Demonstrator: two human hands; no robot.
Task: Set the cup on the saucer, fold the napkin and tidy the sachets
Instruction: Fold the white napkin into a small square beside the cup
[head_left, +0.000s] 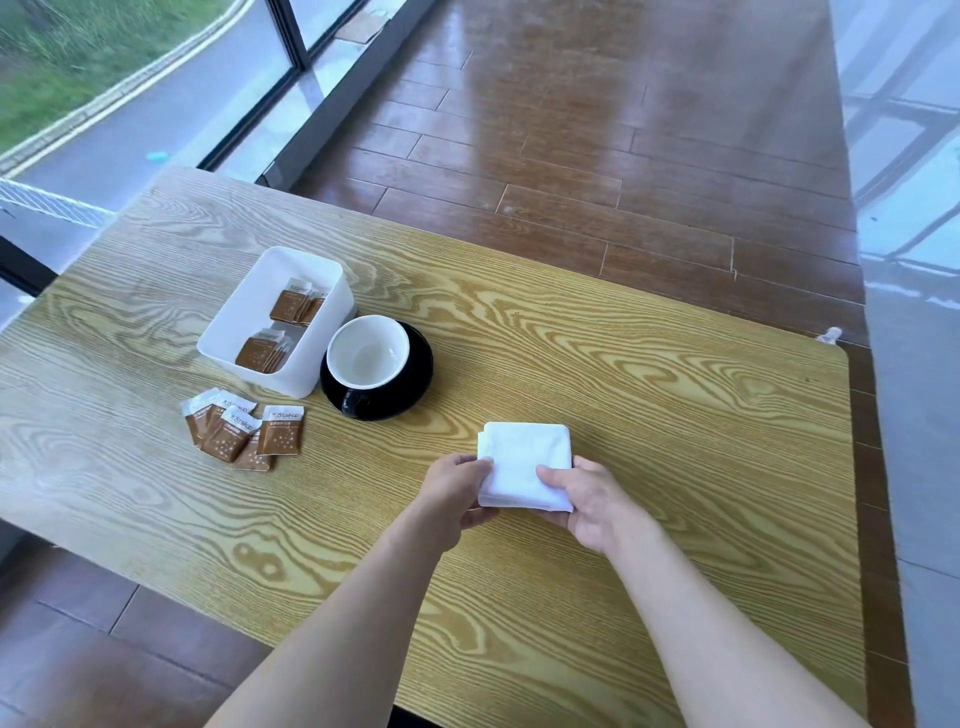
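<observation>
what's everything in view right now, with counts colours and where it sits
table: one, yellow wood grain, fills the middle
box: one, white, table's far left
sachets in box: two small stacks, brown
loose sachets: about five, brown and white, in front of the box
cup: one, black outside, white inside, on the saucer
saucer: one, black, right of the box
napkin: one, white, folded square
left hand: napkin's left edge
right hand: napkin's right edge

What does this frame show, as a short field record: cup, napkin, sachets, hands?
cup: empty, on the black saucer
napkin: folded square, held at its near edge
left hand: gripping napkin's left side
right hand: gripping napkin's right side
loose sachets: heaped on the table
white box: holds two sachet stacks
</observation>
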